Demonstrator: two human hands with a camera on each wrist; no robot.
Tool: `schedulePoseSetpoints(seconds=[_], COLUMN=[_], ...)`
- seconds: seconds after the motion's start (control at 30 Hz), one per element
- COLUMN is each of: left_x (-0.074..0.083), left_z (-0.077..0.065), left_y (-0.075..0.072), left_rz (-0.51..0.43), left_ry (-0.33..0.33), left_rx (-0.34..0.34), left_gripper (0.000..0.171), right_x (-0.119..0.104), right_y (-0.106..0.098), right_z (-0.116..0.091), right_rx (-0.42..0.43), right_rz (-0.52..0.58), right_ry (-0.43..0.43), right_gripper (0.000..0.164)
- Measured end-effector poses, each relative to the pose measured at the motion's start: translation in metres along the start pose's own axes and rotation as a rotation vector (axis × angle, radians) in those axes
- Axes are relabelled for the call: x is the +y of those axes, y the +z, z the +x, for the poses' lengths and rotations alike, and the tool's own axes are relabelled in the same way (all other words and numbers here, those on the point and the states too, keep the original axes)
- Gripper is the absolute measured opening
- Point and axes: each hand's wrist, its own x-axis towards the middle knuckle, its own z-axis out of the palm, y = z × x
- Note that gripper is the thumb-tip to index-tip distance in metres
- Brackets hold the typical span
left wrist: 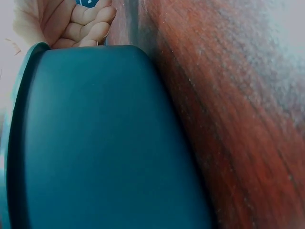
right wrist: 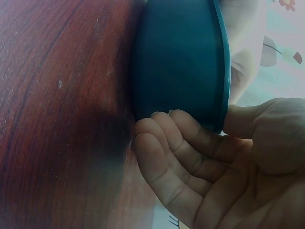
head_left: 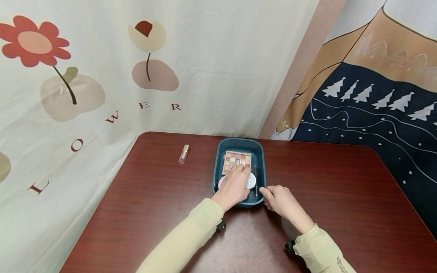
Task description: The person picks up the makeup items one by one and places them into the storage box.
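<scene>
A dark teal plastic tray (head_left: 263, 163) sits on the table with makeup inside. My left hand (head_left: 233, 186) reaches over its near end, fingertips at the lower edge of an eyeshadow palette (head_left: 233, 158). Beside that hand lie a round silvery-white compact (head_left: 251, 181) and a pale pink round item (head_left: 220, 182), mostly covered by the hand. I cannot tell whether the left fingers grip anything. Slim black tubes (head_left: 256, 191) lie along the tray's right side. At the near right corner my right hand (head_left: 280, 200) holds the rim, thumb (right wrist: 239, 120) on top and fingers curled against the outer wall.
A lipstick tube (head_left: 183, 154) with a clear end lies on the reddish-brown wooden table (head_left: 153, 204), left of the tray. Printed curtains (head_left: 218, 76) hang behind the table's far edge and along its sides.
</scene>
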Motion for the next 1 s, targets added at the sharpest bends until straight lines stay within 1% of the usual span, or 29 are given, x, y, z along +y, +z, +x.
schedulePoseSetpoints(seconds=[0.07,0.23,0.3,0.47,0.6,0.73,0.87,1.0], left_x=[-0.001,-0.005,-0.007,-0.016,-0.02,-0.026,-0.031,-0.035], left_z=[-0.001,-0.006,-0.007,-0.009,-0.01,-0.012,-0.014,-0.015], left_y=[-0.001,-0.006,-0.008,-0.01,-0.015,-0.018,-0.021,-0.023], left_rz=[0.003,-0.003,0.0,0.001,-0.012,-0.014,-0.003,-0.001], left_ry=[0.005,0.008,0.021,0.053,0.054,0.088,0.126,0.137], left_rx=[0.006,0.01,0.027,0.08,0.09,0.121,0.167,0.186], left_gripper=[0.056,0.056,0.055,0.045,0.035,0.024,0.025,0.027], right_x=[0.0,-0.002,-0.002,-0.001,-0.001,0.0,0.0,-0.001], right_y=[0.0,0.0,-0.001,-0.001,-0.001,-0.001,0.0,0.0], right_z=[0.0,-0.002,-0.002,-0.002,-0.002,-0.002,-0.002,-0.001], right_rx=[0.001,-0.008,-0.013,-0.021,-0.016,-0.01,-0.011,-0.013], right_rz=[-0.002,-0.004,-0.003,-0.01,-0.018,-0.021,-0.017,-0.009], right_ry=[-0.003,-0.01,-0.006,0.009,0.009,0.006,0.005,0.009], right_gripper=[0.038,0.038,0.038,0.038,0.038,0.038,0.038,0.038])
